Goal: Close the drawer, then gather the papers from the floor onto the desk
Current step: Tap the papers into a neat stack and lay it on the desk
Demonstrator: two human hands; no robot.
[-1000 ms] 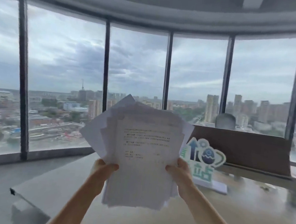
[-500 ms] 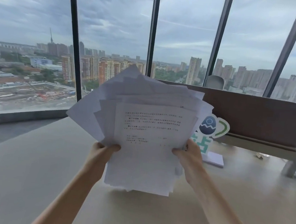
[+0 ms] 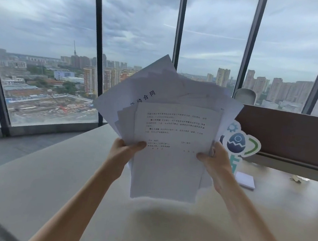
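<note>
Desk: pale top, nearest item, running from the bottom of the view away toward the windows. Bare beneath the sheaf; a soft shadow lies directly under it.

Left hand: clamped on the left edge of the papers, thumb across the front sheet.

Right hand: clamped on the right edge, thumb on the front sheet, fingers behind. Both hands stand equally near.

Papers: loose printed sheets, fanned and uneven at the top, held upright between the hands, long axis near vertical. Lower edge hangs just above the desk, apparently not touching, though the gap is hard to read. Judgement: gathering looks done; the setting-down turns on this drop straight downward, or tipping the sheaf flat.

White pad: flat on desk, right of the right hand.

Standing sign: egg emblem, partly hidden behind the papers.

Brown partition: behind the sign.

Containers: none in view; the drawer cannot be seen.
</note>
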